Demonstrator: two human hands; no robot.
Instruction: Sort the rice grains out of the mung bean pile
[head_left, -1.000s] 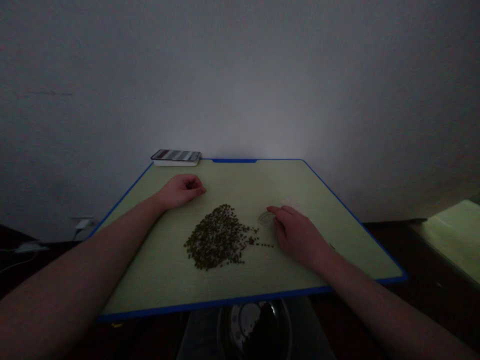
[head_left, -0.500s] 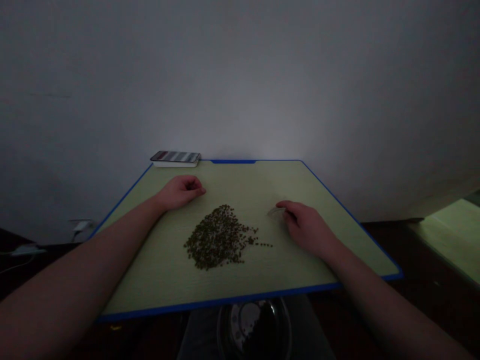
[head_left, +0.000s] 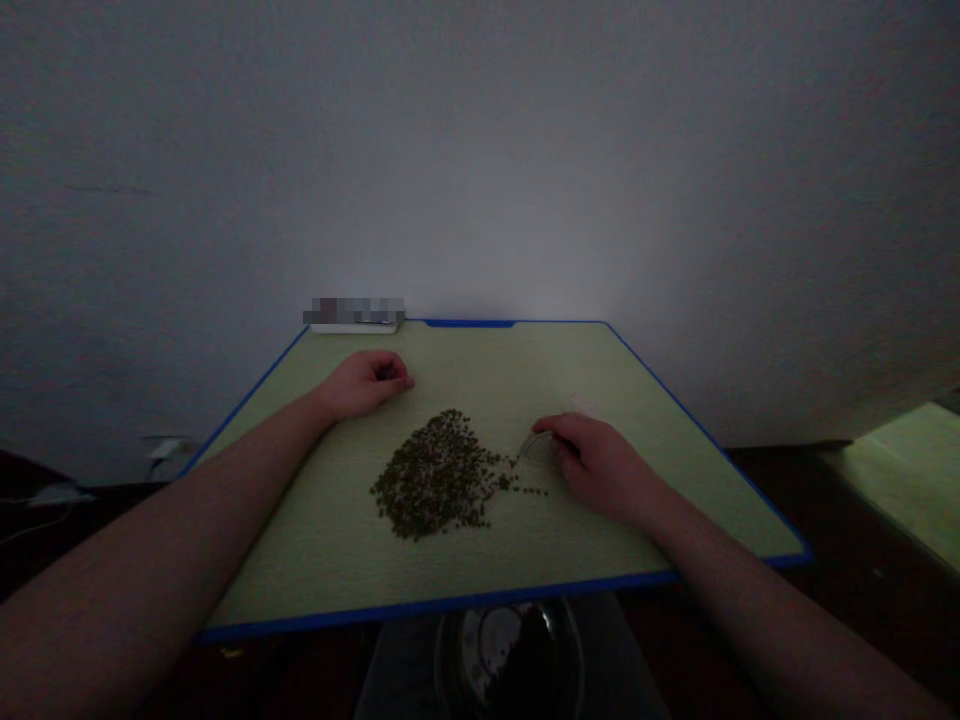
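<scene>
Pale green tabletop with blue edging: a table (head_left: 491,365) in dim light, its far edge towards a plain wall (head_left: 480,160). A loose heap of small greenish-brown beans (head_left: 435,475) lies left of centre, nearer the near edge than the far one, with a short row of strays (head_left: 532,491) trailing towards the right edge. The right hand (head_left: 592,460), between the heap and the right edge, pinches a clear curved piece (head_left: 534,446) whose tip reaches just beside the strays. The left hand (head_left: 367,383) rests towards the far left corner, fingers loosely curled; whether they hold anything cannot be told. A white box (head_left: 352,327) sits at that corner. Below the near edge is a shiny metal bowl (head_left: 480,640).
</scene>
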